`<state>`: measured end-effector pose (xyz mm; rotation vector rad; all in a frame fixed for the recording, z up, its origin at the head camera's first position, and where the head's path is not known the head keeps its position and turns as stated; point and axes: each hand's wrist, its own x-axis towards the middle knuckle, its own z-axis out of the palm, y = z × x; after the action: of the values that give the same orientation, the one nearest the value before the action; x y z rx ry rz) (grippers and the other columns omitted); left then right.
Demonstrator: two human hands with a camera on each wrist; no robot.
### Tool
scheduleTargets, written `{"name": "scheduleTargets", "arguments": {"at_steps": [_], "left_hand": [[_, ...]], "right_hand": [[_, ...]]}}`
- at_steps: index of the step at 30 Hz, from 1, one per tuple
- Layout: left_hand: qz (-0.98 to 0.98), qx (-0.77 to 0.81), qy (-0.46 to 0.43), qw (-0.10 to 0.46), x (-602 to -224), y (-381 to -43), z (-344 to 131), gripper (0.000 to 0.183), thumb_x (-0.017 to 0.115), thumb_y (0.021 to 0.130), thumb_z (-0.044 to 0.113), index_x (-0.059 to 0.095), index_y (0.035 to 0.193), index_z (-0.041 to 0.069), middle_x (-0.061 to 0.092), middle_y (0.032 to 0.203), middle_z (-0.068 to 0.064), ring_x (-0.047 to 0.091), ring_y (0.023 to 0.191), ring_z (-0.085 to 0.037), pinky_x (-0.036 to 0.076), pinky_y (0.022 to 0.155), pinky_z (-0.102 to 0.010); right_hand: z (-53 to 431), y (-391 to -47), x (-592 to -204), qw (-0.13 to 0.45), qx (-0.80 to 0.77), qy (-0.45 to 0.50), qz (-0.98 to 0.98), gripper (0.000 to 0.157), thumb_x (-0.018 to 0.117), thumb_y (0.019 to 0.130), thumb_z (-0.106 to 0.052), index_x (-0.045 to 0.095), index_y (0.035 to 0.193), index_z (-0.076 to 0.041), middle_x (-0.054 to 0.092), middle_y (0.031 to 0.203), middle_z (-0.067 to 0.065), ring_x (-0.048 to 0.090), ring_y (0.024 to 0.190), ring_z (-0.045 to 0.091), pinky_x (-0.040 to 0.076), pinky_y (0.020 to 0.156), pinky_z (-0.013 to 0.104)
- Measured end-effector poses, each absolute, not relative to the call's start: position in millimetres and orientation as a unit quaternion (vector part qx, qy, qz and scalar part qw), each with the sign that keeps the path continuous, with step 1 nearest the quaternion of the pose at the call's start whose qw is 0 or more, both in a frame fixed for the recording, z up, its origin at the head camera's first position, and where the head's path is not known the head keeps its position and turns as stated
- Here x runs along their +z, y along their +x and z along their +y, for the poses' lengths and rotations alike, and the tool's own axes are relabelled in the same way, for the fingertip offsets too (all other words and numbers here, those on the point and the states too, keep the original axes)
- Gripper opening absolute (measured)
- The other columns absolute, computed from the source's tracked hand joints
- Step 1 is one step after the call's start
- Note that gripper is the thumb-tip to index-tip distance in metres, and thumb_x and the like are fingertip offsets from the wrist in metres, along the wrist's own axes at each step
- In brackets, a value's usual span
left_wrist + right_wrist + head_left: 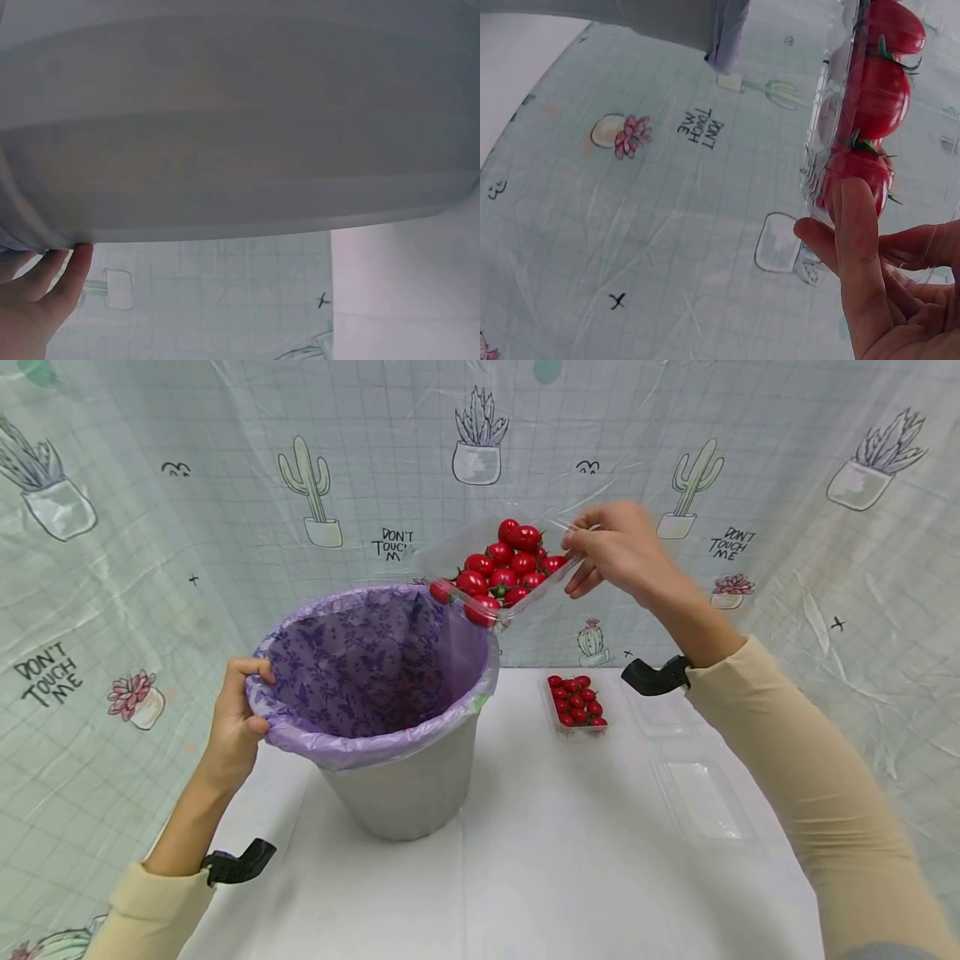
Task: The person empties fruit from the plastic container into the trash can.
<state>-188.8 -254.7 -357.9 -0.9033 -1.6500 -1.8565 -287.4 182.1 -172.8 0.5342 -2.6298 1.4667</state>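
My right hand (618, 547) grips one end of a clear plastic container (551, 589) heaped with red cherry tomatoes (502, 577). The container tilts down to the left, its low end over the right rim of a grey bin (412, 793) lined with a purple patterned bag (352, 660). In the right wrist view, fingers (859, 232) press against the container's side beside the tomatoes (881, 90). My left hand (236, 718) holds the bin's left rim, thumb and fingers around the folded bag edge. A speck of red shows low inside the bin, mostly hidden by the near rim.
A second clear container of cherry tomatoes (577, 702) stands on the white table (540, 860) right of the bin. Beyond it to the right lie an empty clear container (705, 797) and another clear plastic piece (663, 706). A printed curtain (225, 527) hangs behind and at the sides.
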Motion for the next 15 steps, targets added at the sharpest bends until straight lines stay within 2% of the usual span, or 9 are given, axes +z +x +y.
{"name": "scheduleTargets", "arguments": {"at_steps": [7,15], "left_hand": [[-0.607,-0.679,-0.331,0.245,-358.1,-188.5,-254.9,0.070,0.084,0.079,0.056,0.051,0.112,0.003,0.042,0.086,0.001,0.036,0.068,-0.010,0.019,0.051,-0.034],[-0.610,-0.677,-0.330,0.247,-356.8,-188.0,-254.6,0.070,0.084,0.079,0.056,0.051,0.111,0.003,0.042,0.087,0.001,0.036,0.069,-0.010,0.019,0.053,-0.034]], "right_hand": [[164.8,-288.2,-173.1,0.063,0.469,0.176,-0.863,0.028,0.055,0.105,-0.016,0.069,0.114,0.007,0.067,0.110,0.019,0.076,0.062,0.021,0.062,0.063,0.034],[149.4,-289.3,-174.6,0.087,0.452,0.178,-0.869,0.030,0.050,0.106,-0.014,0.068,0.121,0.006,0.069,0.112,0.021,0.075,0.060,0.019,0.062,0.061,0.032]]}}
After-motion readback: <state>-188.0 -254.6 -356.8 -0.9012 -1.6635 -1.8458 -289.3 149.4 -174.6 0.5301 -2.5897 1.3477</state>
